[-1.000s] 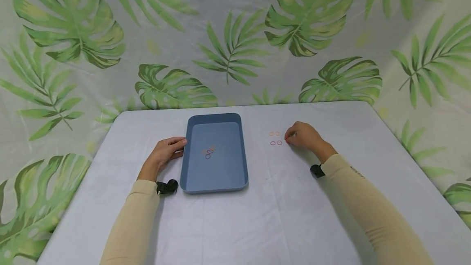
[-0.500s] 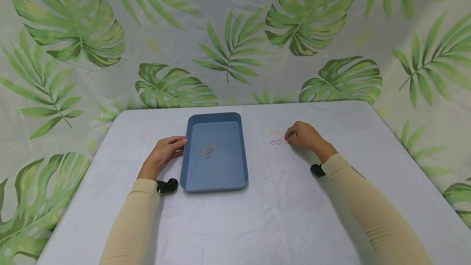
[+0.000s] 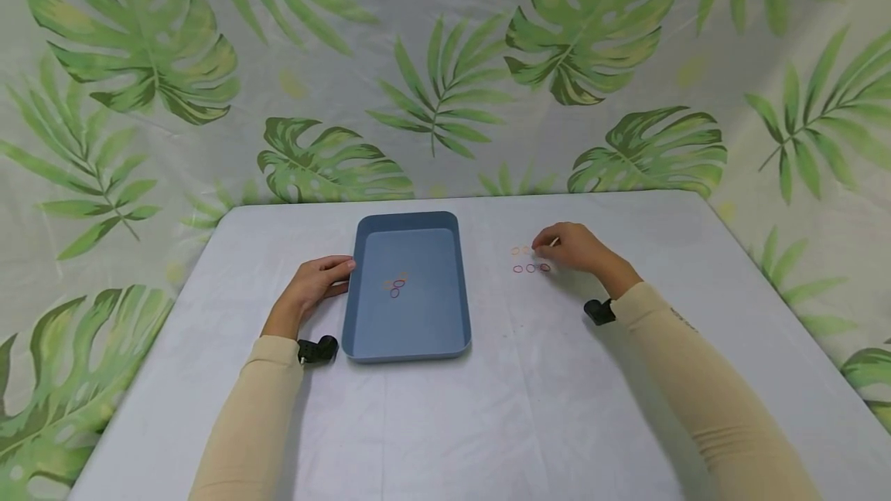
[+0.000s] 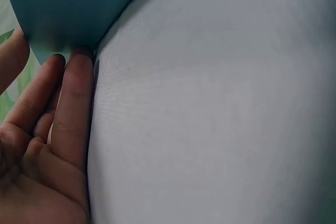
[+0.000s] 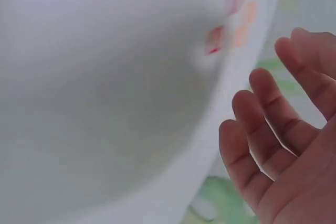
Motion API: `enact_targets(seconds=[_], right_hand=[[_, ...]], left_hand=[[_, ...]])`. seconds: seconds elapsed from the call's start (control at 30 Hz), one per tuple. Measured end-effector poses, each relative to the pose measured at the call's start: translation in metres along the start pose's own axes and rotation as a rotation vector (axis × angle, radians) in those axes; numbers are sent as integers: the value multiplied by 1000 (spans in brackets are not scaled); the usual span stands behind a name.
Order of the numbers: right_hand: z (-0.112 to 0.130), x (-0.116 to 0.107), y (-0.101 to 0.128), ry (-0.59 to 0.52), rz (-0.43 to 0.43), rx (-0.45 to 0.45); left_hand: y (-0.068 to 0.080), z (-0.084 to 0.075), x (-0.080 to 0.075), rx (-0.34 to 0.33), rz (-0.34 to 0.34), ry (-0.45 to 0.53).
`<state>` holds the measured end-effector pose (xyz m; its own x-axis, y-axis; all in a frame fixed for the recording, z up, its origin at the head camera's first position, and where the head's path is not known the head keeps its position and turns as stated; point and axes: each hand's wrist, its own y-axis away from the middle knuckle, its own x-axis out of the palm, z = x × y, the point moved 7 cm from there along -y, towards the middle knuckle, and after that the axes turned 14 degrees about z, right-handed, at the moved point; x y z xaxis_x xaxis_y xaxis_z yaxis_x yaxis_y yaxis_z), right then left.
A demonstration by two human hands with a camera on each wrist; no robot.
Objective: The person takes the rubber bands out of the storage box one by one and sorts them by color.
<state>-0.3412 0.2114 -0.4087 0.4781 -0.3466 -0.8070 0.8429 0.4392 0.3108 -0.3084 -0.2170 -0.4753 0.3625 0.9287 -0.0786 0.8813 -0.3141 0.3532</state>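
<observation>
A: Where do the small rings lie?

B: In two places. On the table point(image 3: 487, 408), to the right of the tray point(image 3: 411, 331), they form two rows: two orange rings point(image 3: 515, 251) on the far side, three red rings point(image 3: 530, 268) on the near side. Near the middle of the tray floor is a looser cluster: two red loops point(image 3: 399, 284) and some fainter orange loops point(image 3: 387, 285), too pale to count surely.

A: Which hand is nearer the rows?

B: The right hand point(image 3: 572, 247). Its fingertips are just right of the orange row — whether raised or touching the table cannot be told. The rightmost red ring is just on the near side of them. The fingers are loosely bent, and the right wrist view shows nothing between them: a released grip.

A: And the left hand?

B: The left hand point(image 3: 316, 284) touches the tray's left wall about midway along, fingers nearly straight — it seems to rest there rather than clasp.

A: What of direction and room?

B: The rings are roughly round, with no clear long axis; the rows run left to right, the tray's length near to far. From the right hand, the tray lies leftward, its right wall facing the rows across a strip of table. Its far wall stands near the table's far edge, before a leaf-printed curtain point(image 3: 445, 99); the broader room is on the near side.
</observation>
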Motion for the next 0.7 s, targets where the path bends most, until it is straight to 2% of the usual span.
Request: enact_targets(seconds=[0.17, 0.37, 0.53, 0.7], right_hand=[[37, -10, -1, 10, -6, -101], [102, -20, -11, 25, 33, -229], [153, -17, -28, 56, 80, -314], [184, -5, -45, 50, 106, -363]], left_hand=[[0, -1, 2, -2, 6, 0], [0, 1, 0, 8, 6, 9], [1, 2, -1, 8, 9, 7], [1, 0, 1, 8, 29, 4]])
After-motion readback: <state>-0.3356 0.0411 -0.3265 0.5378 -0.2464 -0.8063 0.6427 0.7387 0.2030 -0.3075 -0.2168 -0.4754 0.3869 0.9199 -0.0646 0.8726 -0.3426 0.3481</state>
